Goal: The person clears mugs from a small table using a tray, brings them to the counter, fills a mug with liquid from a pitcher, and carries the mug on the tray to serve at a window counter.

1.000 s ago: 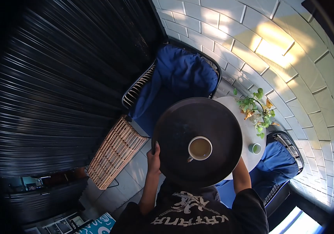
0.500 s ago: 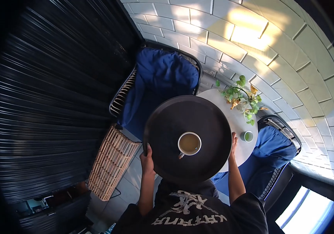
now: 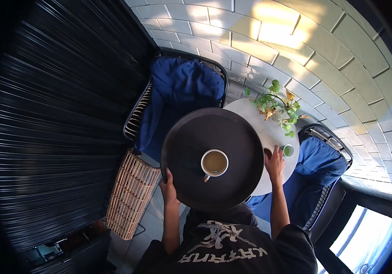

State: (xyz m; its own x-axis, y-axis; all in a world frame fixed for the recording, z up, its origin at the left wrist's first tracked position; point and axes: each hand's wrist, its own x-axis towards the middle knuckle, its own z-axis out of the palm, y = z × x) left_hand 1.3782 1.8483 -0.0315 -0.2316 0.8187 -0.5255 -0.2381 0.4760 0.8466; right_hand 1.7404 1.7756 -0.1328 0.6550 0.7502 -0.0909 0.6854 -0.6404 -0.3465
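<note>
A round dark serving tray (image 3: 191, 137) is held level in front of me. My left hand (image 3: 169, 189) grips its left rim, with the thumb on top and the other fingers hidden underneath. Standing on the tray is a white cup (image 3: 214, 163) of light brown drink, its handle pointing toward me. My right hand (image 3: 274, 165) is off the tray, with thumb and fingers apart over the table. Close by its fingertips, a small green cup (image 3: 288, 150) stands on the white round table (image 3: 257, 182). I cannot tell whether the fingers touch that cup.
A leafy plant (image 3: 276, 102) stands at the table's far side by the white brick wall (image 3: 237, 36). Blue-cushioned chairs (image 3: 189, 82) flank the table. A woven rattan piece (image 3: 129, 196) is at lower left, beside a black ridged wall (image 3: 68, 128).
My right hand has let go of the tray's right rim and moved toward the green cup. The left hand keeps hold of the tray. In view, the tray has shifted slightly left.
</note>
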